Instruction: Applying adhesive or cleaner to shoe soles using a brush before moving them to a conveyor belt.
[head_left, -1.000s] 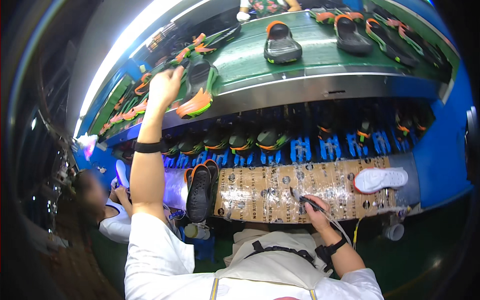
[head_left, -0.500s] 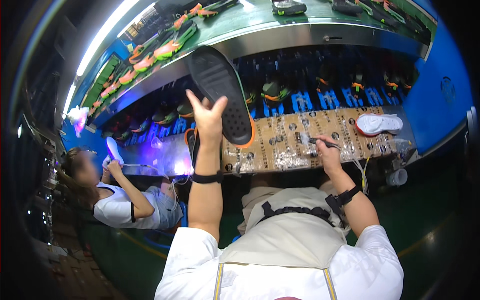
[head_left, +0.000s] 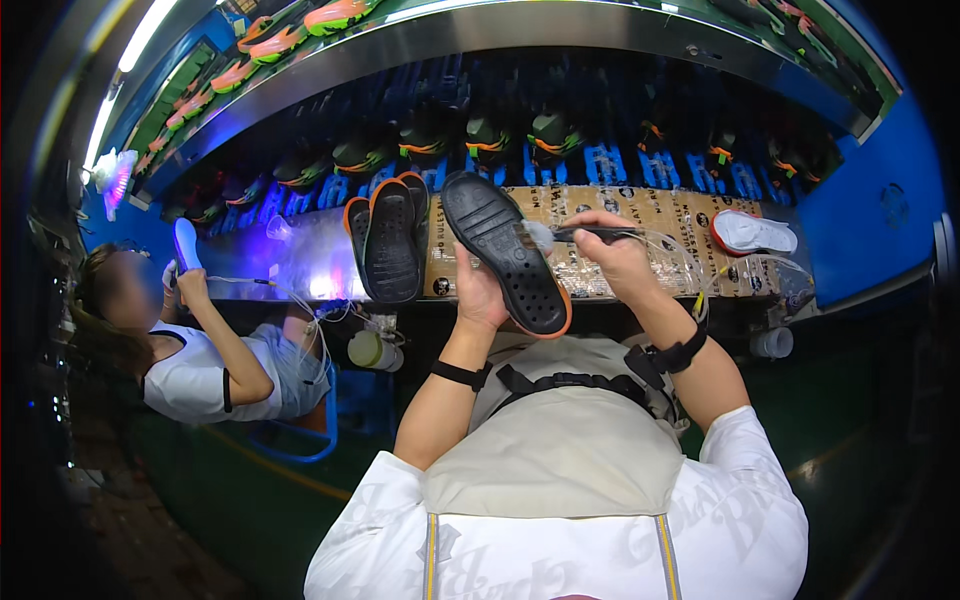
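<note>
One black sole [head_left: 505,250] held over the near edge of the surface [head_left: 310,262], slanted, upper end toward the left, a cluster of round holes and an orange rim at the lower end. At least three other soles [head_left: 392,250] on the surface to the left of the cardboard [head_left: 590,285], overlapping, black with orange rims. One white sole [head_left: 757,232] at the right end of the cardboard, red along its left side. One brush [head_left: 590,233], black handle, pale bristles. Two black bands [head_left: 460,375], one per forearm. Below the near edge, one jar [head_left: 373,352] to the left and one white cup [head_left: 771,343] to the right. Along the back, at least seven dark shoes [head_left: 487,138] in a row, too dim at the ends for a sure count. One co-worker [head_left: 210,370] at the left, one pale sole [head_left: 185,247] raised in front. As for the hands: left hand [head_left: 482,292] half open, palm turned up against the left side of the black sole, thumb along the edge, other fingers hidden behind. Right hand [head_left: 615,255] nearly closed, fingers pinched around the brush handle, bristles at the sole's right edge; cannot tell whether touching.
</note>
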